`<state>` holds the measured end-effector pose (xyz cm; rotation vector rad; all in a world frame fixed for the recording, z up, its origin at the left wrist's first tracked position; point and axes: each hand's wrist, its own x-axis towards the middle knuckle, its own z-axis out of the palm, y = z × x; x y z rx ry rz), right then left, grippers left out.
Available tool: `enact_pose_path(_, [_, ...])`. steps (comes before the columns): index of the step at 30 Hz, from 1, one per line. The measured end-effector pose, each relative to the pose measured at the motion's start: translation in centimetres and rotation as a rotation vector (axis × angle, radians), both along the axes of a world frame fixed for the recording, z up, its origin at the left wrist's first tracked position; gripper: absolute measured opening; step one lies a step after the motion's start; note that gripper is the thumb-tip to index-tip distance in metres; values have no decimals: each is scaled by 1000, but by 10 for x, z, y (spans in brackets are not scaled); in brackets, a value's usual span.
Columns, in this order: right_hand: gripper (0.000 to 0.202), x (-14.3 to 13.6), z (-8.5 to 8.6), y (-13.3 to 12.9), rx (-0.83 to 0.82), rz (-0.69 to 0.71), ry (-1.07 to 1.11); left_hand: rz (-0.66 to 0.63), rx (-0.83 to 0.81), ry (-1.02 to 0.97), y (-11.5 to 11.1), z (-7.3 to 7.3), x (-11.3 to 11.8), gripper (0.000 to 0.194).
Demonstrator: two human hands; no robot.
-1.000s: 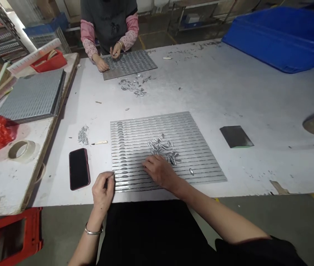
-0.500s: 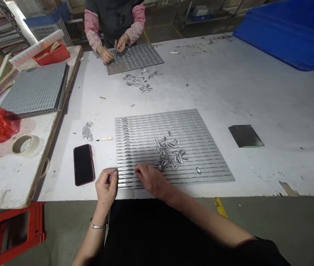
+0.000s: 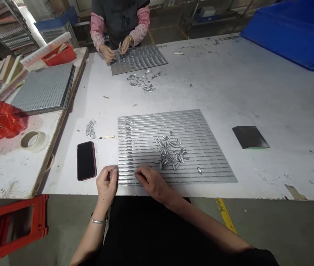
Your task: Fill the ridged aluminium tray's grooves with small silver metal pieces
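Note:
A silvery grooved sheet (image 3: 201,147) lies on the white table in front of me. Dark leaf-shaped pieces (image 3: 129,153) form a column near its left side. My right hand (image 3: 150,181) rests over the sheet's lower left, thumb and fingertips pinched at the lower end of that column; whatever they hold is hidden. At the sheet's left edge, my left hand (image 3: 107,183) is closed, thumb against curled fingers, and its contents cannot be made out. A loose heap of shiny oval pieces (image 3: 170,151) sits mid-sheet, and a single oval piece (image 3: 199,170) lies apart to the right.
Left of the sheet are a phone (image 3: 86,161), a small knife (image 3: 107,137) and a pile of scraps (image 3: 91,129). A dark square block (image 3: 250,137) stands to the right. Across the table a co-worker handles another patterned sheet (image 3: 146,59). A side table holds stacked sheets (image 3: 43,87) and tape (image 3: 33,140).
The view has shifted slightly, moving the table's contents a little to the right in the picture. Both my hands keep nearly the same place at the sheet.

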<state>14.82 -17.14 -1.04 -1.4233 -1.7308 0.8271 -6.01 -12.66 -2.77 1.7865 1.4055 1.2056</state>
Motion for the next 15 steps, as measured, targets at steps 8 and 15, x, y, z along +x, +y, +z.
enact_pose_path(8, [9,-12,-5,8,-44,49,-2,25,-15,7,-1,2,1,16])
enact_pose_path(15, [12,-21,-4,10,-28,-18,-347,0,-21,24,2,-2,-1,16])
